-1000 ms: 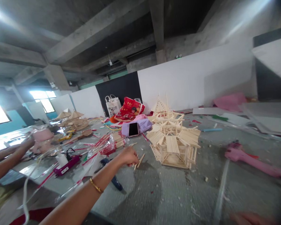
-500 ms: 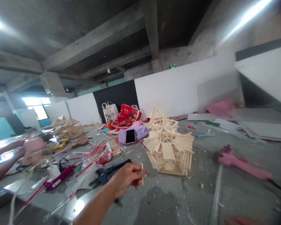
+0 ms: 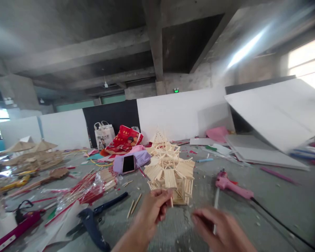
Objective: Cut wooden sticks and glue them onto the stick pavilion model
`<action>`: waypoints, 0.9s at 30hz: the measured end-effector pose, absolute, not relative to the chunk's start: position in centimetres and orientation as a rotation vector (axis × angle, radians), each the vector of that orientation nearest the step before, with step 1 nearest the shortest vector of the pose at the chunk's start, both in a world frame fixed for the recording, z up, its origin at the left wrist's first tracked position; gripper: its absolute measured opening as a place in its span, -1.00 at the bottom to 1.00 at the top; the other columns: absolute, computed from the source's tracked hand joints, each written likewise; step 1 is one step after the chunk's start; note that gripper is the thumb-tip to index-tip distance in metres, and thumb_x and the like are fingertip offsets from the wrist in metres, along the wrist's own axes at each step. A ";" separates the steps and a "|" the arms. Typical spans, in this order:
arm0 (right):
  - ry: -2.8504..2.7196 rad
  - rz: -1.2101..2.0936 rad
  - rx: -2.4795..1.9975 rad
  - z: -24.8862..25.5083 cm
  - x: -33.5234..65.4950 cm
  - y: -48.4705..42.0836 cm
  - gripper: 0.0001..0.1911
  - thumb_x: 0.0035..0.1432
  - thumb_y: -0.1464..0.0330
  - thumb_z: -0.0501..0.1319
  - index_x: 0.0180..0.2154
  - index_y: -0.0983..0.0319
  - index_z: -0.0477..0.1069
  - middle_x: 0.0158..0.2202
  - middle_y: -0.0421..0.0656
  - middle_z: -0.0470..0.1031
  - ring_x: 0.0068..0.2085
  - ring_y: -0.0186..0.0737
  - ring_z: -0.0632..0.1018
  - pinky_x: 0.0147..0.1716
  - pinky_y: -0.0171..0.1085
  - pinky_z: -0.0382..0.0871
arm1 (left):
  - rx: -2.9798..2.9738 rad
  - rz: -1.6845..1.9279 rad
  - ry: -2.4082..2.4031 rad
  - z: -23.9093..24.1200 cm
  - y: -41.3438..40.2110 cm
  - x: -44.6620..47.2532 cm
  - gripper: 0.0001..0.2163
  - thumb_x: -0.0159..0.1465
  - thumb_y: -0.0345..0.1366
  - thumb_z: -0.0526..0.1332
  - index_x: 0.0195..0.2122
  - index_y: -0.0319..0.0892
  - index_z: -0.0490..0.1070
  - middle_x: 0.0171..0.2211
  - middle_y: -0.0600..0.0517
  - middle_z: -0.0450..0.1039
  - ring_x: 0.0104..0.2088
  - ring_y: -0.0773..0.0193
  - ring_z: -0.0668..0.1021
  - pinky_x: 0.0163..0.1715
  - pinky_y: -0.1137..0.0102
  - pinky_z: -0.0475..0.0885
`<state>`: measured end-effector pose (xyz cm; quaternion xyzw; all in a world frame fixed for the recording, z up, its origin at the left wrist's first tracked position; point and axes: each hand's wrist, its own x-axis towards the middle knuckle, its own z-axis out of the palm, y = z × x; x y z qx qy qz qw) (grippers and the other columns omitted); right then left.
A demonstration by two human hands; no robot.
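Observation:
My left hand [image 3: 152, 211] is raised over the grey table [image 3: 252, 217], its fingers pinched on a short wooden stick [image 3: 171, 200]. It hangs just in front of a tiered model house of wooden sticks [image 3: 170, 168]. My right hand [image 3: 220, 227] is low at the bottom, blurred, with fingers curled toward the left hand; what it holds, if anything, does not show. Two loose sticks [image 3: 133, 206] lie on the table left of my left hand.
A pink glue gun [image 3: 232, 185] with a black cord lies at the right. Blue-handled cutters [image 3: 99, 213] and packs of sticks [image 3: 94, 185] lie at the left. A phone [image 3: 128, 163] rests on purple cloth. White boards [image 3: 273, 115] lean at the right.
The view has swung right and down. My left hand moved right with the stick, closer to the model house. My right hand has come up into view beside it.

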<state>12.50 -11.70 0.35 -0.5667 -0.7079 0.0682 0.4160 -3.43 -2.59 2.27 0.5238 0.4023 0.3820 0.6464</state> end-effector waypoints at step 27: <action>-1.831 0.475 -1.695 6.3 11.8 -4.8 -0.81 -0.10 0.36 0.07 -0.64 0.27 0.34 -0.79 -0.32 0.16 -0.71 -0.45 0.23 -0.74 -0.45 0.00 | 1.250 1.008 0.755 2.4 -2.7 -1.7 -0.73 0.01 -0.11 0.19 -0.50 -0.26 0.39 -0.60 0.10 0.34 -0.71 0.47 0.34 -0.80 0.57 0.12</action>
